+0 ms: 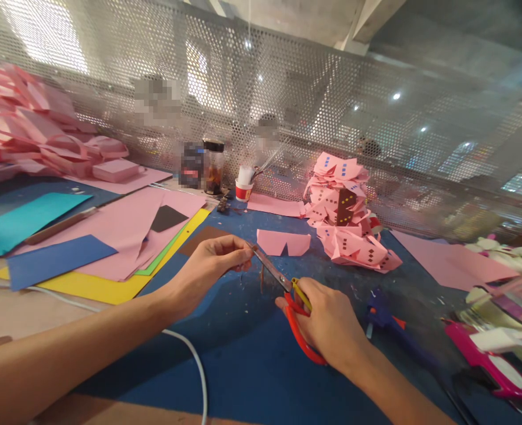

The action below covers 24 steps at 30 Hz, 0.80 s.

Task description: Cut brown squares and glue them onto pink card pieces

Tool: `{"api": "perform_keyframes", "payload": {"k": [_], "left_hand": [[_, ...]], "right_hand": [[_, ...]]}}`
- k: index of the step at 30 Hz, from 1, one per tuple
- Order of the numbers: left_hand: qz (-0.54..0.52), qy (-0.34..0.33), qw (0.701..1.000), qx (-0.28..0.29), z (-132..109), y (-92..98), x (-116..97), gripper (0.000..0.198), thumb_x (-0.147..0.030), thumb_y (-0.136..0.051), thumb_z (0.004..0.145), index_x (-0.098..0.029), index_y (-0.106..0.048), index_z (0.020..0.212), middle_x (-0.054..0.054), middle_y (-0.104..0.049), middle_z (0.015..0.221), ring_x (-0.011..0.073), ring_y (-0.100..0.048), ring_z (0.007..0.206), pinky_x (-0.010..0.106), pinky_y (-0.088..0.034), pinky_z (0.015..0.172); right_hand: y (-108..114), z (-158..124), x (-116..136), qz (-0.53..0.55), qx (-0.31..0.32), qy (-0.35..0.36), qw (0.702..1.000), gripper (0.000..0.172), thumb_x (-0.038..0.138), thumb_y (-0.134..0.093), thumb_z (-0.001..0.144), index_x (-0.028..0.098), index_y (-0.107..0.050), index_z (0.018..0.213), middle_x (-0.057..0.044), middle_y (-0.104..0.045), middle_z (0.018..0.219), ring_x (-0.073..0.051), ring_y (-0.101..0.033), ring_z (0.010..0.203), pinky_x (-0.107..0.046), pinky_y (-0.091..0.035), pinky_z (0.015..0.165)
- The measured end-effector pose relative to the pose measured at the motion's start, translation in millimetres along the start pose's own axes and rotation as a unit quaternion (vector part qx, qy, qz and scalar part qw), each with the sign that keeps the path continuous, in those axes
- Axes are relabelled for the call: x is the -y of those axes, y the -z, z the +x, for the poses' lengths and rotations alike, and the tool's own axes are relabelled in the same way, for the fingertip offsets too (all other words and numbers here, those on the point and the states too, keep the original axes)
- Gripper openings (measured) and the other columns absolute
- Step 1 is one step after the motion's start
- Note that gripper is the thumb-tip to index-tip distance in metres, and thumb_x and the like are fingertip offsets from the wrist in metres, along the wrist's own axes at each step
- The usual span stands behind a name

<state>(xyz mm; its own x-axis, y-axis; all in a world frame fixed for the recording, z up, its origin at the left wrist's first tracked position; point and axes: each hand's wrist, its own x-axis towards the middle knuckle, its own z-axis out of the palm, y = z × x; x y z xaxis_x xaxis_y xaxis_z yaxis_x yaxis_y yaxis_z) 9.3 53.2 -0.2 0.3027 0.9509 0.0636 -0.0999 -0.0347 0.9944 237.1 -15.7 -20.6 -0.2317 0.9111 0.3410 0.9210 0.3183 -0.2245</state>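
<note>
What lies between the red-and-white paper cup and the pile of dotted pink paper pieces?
In the head view, a flat pink sheet lies between the paper cup and the pile.

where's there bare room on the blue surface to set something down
Mostly bare: the blue surface between the white cable, the scissors and the right hand. Crowded: the left, under coloured paper sheets, and right of the glue gun.
</note>
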Motion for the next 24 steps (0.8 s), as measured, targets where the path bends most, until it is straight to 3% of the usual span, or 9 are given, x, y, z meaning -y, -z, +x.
{"api": "perform_keyframes", "payload": {"k": [24], "left_hand": [[0.005, 0.004, 1.0, 0.0, -0.8, -1.0, -2.0, 0.015, -0.029, -0.07, 0.08, -0.017, -0.067, 0.071, 0.0, -0.063, 0.068, 0.012, -0.053, 0.067, 0.024, -0.039, 0.065]], "right_hand": [[-0.9, -1.4, 1.0, -0.017, 0.001, 0.001, 1.0, 0.026, 0.041, -0.059, 0.094, 0.022, -0.054, 0.077, 0.002, -0.064, 0.07, -0.014, -0.06, 0.057, -0.027, -0.027, 0.055]]}}
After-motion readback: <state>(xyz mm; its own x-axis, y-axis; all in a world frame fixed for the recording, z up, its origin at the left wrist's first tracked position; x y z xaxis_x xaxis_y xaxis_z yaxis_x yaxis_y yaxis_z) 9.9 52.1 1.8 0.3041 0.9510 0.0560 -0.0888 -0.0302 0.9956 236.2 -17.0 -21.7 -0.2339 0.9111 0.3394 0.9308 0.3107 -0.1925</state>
